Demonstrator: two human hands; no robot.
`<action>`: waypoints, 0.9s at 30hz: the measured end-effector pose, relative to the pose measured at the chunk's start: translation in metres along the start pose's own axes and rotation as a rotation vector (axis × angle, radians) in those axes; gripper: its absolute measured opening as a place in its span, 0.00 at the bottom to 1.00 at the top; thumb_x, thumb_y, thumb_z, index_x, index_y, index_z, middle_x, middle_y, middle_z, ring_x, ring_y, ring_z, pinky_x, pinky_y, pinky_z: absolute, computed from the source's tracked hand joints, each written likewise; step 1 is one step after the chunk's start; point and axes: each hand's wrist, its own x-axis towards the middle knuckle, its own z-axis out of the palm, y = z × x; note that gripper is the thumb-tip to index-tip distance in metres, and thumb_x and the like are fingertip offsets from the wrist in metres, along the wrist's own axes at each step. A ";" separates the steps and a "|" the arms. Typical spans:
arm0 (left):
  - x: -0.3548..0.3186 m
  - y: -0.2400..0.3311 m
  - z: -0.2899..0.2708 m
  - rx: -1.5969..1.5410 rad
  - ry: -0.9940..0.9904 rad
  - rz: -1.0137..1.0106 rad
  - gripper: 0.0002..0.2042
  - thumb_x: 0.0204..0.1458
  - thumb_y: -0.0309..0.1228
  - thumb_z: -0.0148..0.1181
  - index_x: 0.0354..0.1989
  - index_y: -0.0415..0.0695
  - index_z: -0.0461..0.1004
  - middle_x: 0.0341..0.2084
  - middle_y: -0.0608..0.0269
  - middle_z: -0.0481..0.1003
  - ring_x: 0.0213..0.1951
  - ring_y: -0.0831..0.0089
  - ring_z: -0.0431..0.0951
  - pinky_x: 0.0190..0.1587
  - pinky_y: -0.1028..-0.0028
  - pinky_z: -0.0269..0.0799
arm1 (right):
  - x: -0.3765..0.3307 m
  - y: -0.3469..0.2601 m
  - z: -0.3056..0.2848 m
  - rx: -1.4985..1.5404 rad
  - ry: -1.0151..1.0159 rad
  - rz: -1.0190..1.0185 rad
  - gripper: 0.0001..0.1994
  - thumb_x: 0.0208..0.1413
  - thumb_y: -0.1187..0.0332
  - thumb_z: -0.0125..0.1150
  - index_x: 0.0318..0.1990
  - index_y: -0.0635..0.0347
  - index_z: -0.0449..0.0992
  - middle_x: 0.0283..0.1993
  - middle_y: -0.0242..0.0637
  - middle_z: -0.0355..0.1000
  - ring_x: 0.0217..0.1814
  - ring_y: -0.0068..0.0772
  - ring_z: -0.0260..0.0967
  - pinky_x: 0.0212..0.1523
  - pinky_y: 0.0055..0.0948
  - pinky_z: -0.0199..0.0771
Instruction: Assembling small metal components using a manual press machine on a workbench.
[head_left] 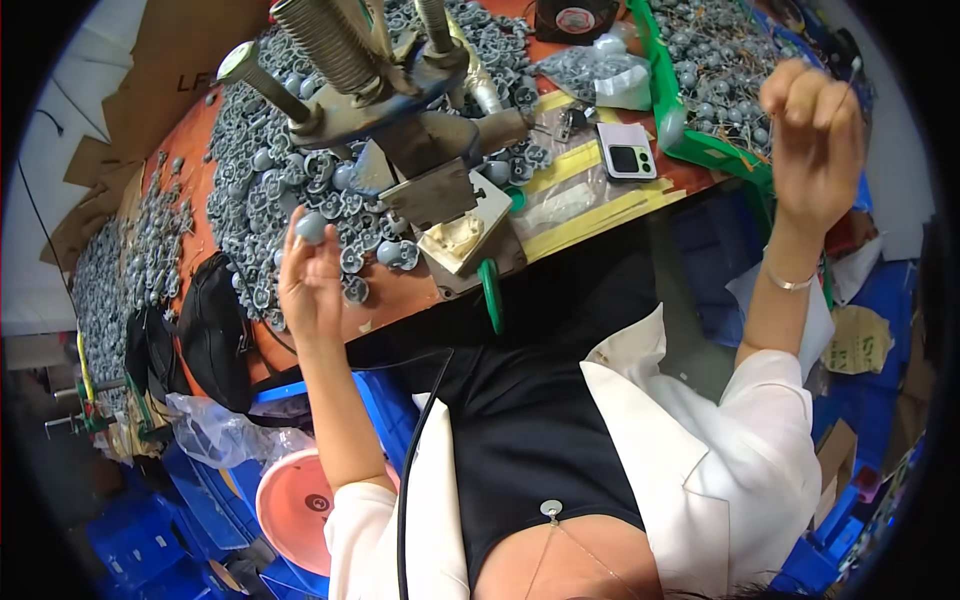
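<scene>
My left hand (312, 285) is raised at the front of the bench, left of the press, with a round grey plastic ball (310, 228) gripped at its fingertips. Ahead of it stands a metal screw press (430, 140) with thick threaded posts. Under the press, a pale block with a cream-coloured nest (455, 240) sits at the bench edge. My right hand (818, 145) is up at the right, in front of the green crate (690, 150). Its fingers are curled and a little blurred; what they hold, if anything, cannot be made out.
Heaps of grey plastic parts (260, 200) cover the orange bench around the press. A flip phone (628, 151), keys (572, 122) and a bag of parts (600, 75) lie to its right. A black pouch (214, 325) rests on the left edge, above a pink bucket (290, 505).
</scene>
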 end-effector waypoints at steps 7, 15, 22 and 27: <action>-0.020 -0.060 0.034 0.566 0.089 0.112 0.10 0.53 0.23 0.57 0.43 0.33 0.75 0.45 0.55 0.73 0.45 0.67 0.75 0.50 0.75 0.69 | -0.066 0.013 0.082 0.072 -0.027 0.246 0.16 0.60 0.59 0.52 0.23 0.57 0.64 0.19 0.35 0.65 0.28 0.35 0.62 0.30 0.28 0.64; -0.024 -0.107 0.051 1.384 -0.179 0.536 0.09 0.41 0.20 0.68 0.32 0.40 0.77 0.26 0.62 0.75 0.27 0.77 0.71 0.28 0.81 0.64 | -0.089 0.023 0.126 0.130 -0.033 0.330 0.14 0.58 0.63 0.56 0.23 0.60 0.68 0.18 0.39 0.68 0.25 0.32 0.65 0.28 0.28 0.70; -0.038 -0.078 0.041 1.368 -0.260 0.355 0.12 0.45 0.18 0.61 0.40 0.42 0.77 0.44 0.53 0.74 0.48 0.60 0.75 0.52 0.67 0.68 | -0.089 0.021 0.145 0.100 -0.049 0.310 0.13 0.57 0.64 0.57 0.23 0.62 0.69 0.17 0.39 0.68 0.19 0.28 0.64 0.21 0.24 0.67; -0.026 0.037 -0.017 2.118 0.206 0.738 0.08 0.42 0.23 0.60 0.34 0.41 0.77 0.31 0.56 0.77 0.35 0.58 0.75 0.38 0.64 0.69 | -0.092 0.013 0.133 0.104 -0.043 0.401 0.09 0.55 0.70 0.58 0.26 0.66 0.72 0.18 0.38 0.70 0.15 0.23 0.62 0.17 0.19 0.61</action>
